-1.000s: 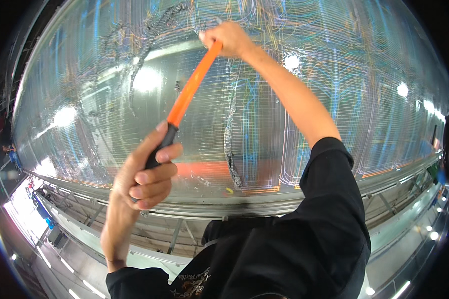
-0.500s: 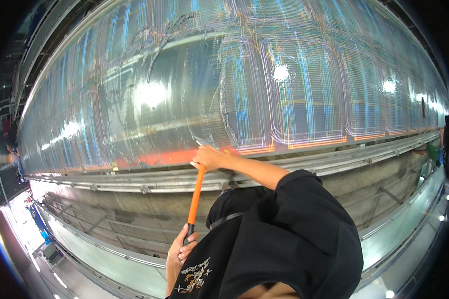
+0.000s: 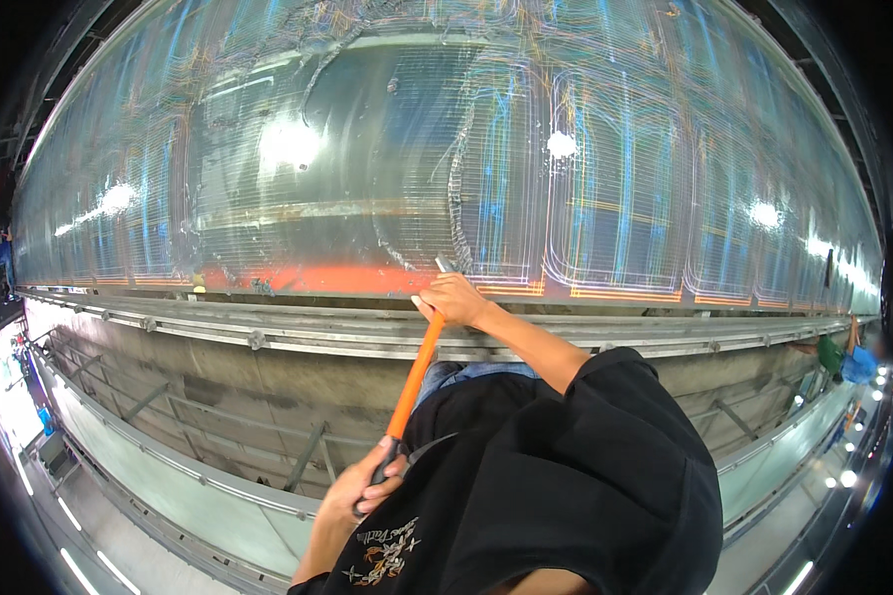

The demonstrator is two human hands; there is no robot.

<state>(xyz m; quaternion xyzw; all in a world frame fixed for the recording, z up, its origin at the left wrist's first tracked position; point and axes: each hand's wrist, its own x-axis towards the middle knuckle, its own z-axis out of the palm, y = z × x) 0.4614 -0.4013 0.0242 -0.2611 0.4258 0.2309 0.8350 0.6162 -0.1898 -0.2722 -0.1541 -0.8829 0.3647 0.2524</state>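
A long-handled scraper slants across my front, with an orange shaft and a black grip. My left hand is wrapped round the black grip at the lower end. Higher up, my right hand closes round the shaft close to the head. The small metal blade pokes out past my right fingers, at the near edge of a wide glossy panel patterned with coloured lines. Just beside the blade, a ragged grey strip of peeled material runs away from me. Left of it, the panel looks smooth and dark, without most lines.
Metal rails run along the panel's near side, in front of my body. An orange-red band lies along its near edge. Other people stand at the far right and far left. Greenish panels lie behind the railing.
The blade and my right hand have moved right along the near edge, closer to the ragged strip. The shaft leans more. The view has shifted, so the panel sits higher.
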